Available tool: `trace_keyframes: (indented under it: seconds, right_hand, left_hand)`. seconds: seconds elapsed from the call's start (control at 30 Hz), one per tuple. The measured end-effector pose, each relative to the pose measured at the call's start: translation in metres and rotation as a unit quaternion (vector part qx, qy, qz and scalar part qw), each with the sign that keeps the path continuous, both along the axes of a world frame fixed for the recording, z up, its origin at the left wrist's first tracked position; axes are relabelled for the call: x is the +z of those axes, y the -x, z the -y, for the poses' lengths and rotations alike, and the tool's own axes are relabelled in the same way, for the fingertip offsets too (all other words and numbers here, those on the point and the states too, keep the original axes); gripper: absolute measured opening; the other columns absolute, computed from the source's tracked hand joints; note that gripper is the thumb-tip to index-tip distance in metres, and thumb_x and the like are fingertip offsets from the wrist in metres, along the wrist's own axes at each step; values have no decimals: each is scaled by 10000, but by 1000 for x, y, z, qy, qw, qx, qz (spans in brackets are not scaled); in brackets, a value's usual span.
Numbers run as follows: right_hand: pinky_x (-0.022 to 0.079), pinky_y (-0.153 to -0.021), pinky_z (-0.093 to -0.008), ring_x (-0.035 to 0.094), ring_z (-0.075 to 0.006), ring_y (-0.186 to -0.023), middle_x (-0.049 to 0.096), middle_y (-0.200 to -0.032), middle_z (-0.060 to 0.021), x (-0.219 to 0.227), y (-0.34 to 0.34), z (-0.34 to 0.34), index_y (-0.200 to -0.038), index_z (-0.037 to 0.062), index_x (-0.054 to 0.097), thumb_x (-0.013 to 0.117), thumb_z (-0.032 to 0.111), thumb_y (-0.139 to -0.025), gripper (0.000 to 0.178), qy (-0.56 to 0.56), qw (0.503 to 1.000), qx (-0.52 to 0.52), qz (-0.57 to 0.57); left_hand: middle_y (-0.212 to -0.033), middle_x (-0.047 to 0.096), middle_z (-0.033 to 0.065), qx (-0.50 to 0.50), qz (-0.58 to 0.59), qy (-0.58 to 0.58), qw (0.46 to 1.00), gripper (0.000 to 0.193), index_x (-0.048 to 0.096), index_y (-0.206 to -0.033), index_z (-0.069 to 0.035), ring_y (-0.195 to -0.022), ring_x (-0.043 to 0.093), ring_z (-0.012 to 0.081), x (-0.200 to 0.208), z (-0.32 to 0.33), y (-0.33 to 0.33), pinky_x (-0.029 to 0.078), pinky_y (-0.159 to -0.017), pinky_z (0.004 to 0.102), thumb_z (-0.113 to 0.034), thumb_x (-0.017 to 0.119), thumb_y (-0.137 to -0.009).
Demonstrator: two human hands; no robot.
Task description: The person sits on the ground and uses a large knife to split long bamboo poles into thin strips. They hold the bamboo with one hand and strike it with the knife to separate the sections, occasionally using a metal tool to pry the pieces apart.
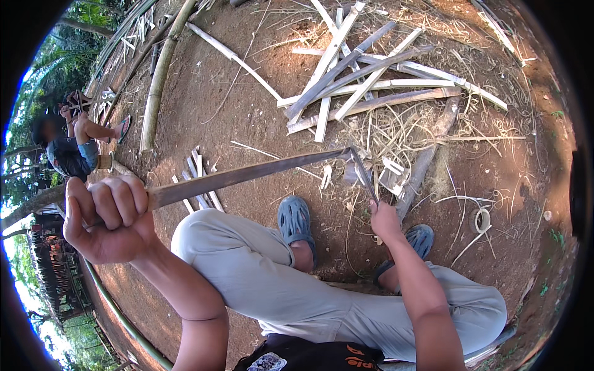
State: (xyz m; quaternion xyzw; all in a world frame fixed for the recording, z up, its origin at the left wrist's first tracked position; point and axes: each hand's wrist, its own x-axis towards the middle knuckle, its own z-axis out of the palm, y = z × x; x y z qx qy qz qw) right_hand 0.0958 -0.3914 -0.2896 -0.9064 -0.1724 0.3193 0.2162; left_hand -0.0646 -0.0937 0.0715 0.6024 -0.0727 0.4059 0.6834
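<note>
Nearest, a long, flat strip of dark grey-brown bamboo [241, 172] runs from the person's left hand [110, 216] rightward above the knees; its face is smooth and mottled, with a lighter brown patch by the fist, and it looks narrower toward its far end. The left hand is closed in a fist around the near end, raised at the left, knuckles up, elbow bent. Lower and to the right, the right hand [387, 221] is curled closed on a slender, dark, blade-like piece [365, 175], forearm reaching forward; this piece slants up to the strip's far end, though whether they touch or join I cannot tell. Below are light grey cloth trousers [266, 266] and blue-grey slotted clogs [296, 219] on brown earth. Just beyond the right foot lies a pale, hollow, ring-shaped piece [486, 221]. Farther out, curly straw-coloured shavings [396, 133] surround a crisscrossed heap of cream and grey bamboo slats [352, 77]. At the far left, a thick yellowish-brown bamboo pole [162, 80] lies near a seated co-worker [68, 154].
</note>
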Motion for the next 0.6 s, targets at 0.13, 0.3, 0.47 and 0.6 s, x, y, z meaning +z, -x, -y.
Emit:
trace_keyframes:
  seconds: [0.13, 0.3, 0.47, 0.6]
  right_hand:
    - [509, -736, -560, 642, -484, -769, 639, -757, -306, 22, 5, -21, -921, -42, 627, 451, 339, -1013, 429, -57, 998, 26, 31]
    - [500, -539, -517, 636, -426, -590, 606, -597, -232, 74, 8, -45, -886, -8, 600, 481, 372, -1010, 416, -156, 980, 100, 70]
    - [493, -476, -467, 624, -378, -514, 596, -562, -179, 133, 19, -67, -855, 12, 583, 544, 312, -987, 331, -254, 943, 188, 108]
    - [473, -483, -467, 609, -388, -522, 584, -565, -188, 193, 41, -74, -826, 16, 583, 585, 274, -969, 295, -317, 918, 211, 107]
  left_hand:
    - [-412, 240, -63, -10, 12, -5, 1000, 308, 303, -700, -173, -343, 146, 56, 0, 1, 4, 180, -360, 246, -252, 410, -978]
    - [-385, 273, -59, -66, 19, -19, 997, 324, 315, -684, -176, -310, 182, 49, -4, -7, 2, 200, -336, 223, -243, 427, -980]
    - [-358, 313, -52, -157, 14, -49, 986, 363, 317, -654, -176, -275, 233, 46, 1, -10, 9, 237, -312, 202, -234, 437, -992]
    - [-366, 309, -56, -233, 30, -52, 971, 397, 329, -627, -168, -277, 254, 49, 0, -6, 6, 242, -320, 206, -196, 507, -980]
